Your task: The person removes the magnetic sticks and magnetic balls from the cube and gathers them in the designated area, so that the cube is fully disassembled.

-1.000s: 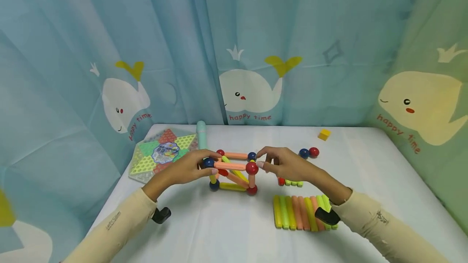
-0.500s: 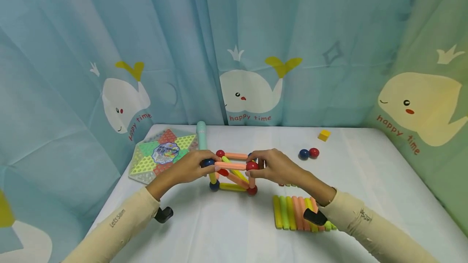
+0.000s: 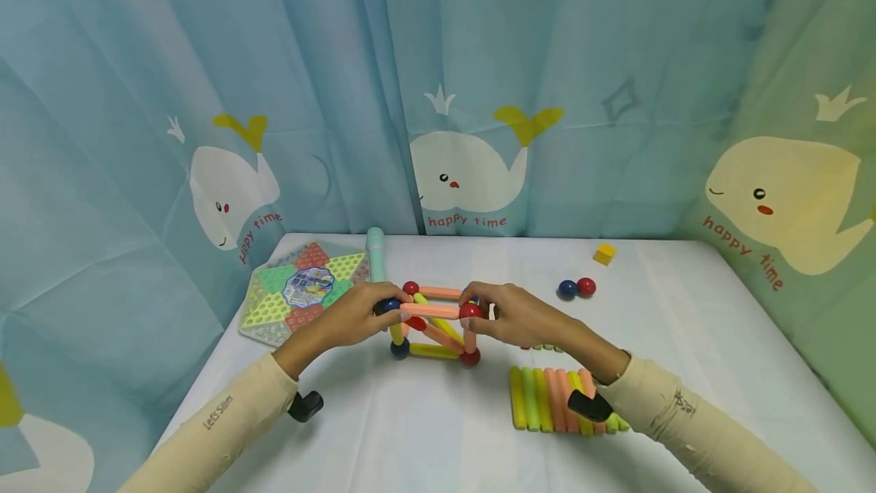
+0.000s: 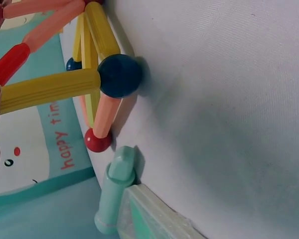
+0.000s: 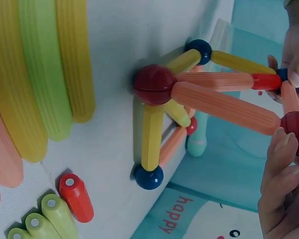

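Observation:
On the white table stands a box-shaped frame of magnetic sticks and balls, with salmon, yellow and green sticks [image 3: 435, 351]. My left hand [image 3: 349, 316] pinches the dark blue ball [image 3: 387, 306] at its upper near-left corner. At the upper near-right corner, the fingers and thumb of my right hand [image 3: 516, 313] grip a red ball [image 3: 470, 311]. A salmon stick [image 3: 430, 311] spans these two balls. The right wrist view shows a diagonal of salmon with a red end piece [image 5: 266, 81] running from the lower red ball [image 5: 153, 84] toward the left hand. The right hand hides the far upper-right corner.
A row of long sticks [image 3: 543, 399] lies near the right forearm, with short green sticks [image 5: 59, 215] and a red one [image 5: 75, 196] behind. Farther back sit a loose blue ball [image 3: 567, 290], a red ball [image 3: 586, 287] and a yellow block [image 3: 605, 253]. A star-patterned game board [image 3: 274, 310] and teal cylinder [image 3: 376, 256] occupy the left.
My right hand has moved left and closed its fingers round the upper red ball, which it was beside a second ago. The left hand keeps its hold on the blue ball.

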The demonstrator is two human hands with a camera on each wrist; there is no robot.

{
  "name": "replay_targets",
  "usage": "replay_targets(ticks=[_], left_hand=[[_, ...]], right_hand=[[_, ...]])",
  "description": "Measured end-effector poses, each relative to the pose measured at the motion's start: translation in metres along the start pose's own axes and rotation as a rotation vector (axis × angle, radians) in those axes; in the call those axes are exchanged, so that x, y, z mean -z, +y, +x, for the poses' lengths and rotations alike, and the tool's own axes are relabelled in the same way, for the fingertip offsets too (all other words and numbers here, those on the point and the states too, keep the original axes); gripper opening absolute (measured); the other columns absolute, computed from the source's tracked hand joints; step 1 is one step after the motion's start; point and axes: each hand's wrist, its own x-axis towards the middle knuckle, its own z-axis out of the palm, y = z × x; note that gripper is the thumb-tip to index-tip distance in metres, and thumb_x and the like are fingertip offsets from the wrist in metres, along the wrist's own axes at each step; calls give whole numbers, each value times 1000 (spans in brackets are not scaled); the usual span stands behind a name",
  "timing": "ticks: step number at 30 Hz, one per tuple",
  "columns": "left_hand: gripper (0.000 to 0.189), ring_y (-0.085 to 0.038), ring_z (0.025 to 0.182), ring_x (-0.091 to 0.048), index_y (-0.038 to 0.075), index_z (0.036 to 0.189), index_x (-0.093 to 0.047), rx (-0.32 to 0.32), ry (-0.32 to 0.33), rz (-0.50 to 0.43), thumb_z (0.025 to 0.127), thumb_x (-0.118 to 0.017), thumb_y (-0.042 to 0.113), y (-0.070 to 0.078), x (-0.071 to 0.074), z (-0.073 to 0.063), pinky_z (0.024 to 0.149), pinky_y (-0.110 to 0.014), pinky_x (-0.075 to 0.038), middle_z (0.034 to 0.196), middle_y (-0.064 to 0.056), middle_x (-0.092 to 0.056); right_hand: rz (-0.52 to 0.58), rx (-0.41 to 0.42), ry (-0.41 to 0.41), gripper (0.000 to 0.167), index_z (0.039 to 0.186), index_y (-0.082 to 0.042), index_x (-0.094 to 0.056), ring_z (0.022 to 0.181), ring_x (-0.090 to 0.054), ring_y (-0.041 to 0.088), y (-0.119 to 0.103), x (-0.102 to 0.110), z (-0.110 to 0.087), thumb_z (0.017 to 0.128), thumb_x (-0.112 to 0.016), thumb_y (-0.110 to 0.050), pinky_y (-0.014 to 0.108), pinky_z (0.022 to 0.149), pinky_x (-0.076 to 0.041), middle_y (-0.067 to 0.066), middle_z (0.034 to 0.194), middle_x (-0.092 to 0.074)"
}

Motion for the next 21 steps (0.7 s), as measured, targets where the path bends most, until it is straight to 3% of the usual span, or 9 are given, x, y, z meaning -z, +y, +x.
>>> replay_targets(ticks=[8,11,16,21], left_hand=[[31,-5,71,-60,14,120,-69,29,6,-26,101,-60,37,1,-2,-1,64,-24,-54,100,2,-69],[29,-5,71,-61,13,118,-69,30,9,-45,102,-60,35,1,-4,-1,64,-24,-54,100,2,-69],[25,-5,72,-60,14,117,-69,24,26,-39,102,-61,32,1,-5,-1,65,-24,-54,100,2,-69],[22,-6,69,-59,16,116,-69,24,37,-42,102,-61,30,-1,-5,-1,63,-24,-53,98,3,-69]], right_hand=[[-66,-11,32,35,119,-16,-66,69,-56,10,1,-13,6,93,-71,-39,24,57,-49,-7,84,-64],[-85,-21,54,29,119,-14,-65,69,-55,11,-1,-15,6,96,-68,-32,24,57,-50,-6,84,-64],[-121,-41,15,17,115,-17,-60,65,-52,11,-4,-12,2,100,-59,-27,25,56,-43,-11,75,-62],[-62,-35,26,14,114,-19,-59,68,-54,13,0,-6,-1,102,-57,-27,27,59,-46,-9,81,-64]])
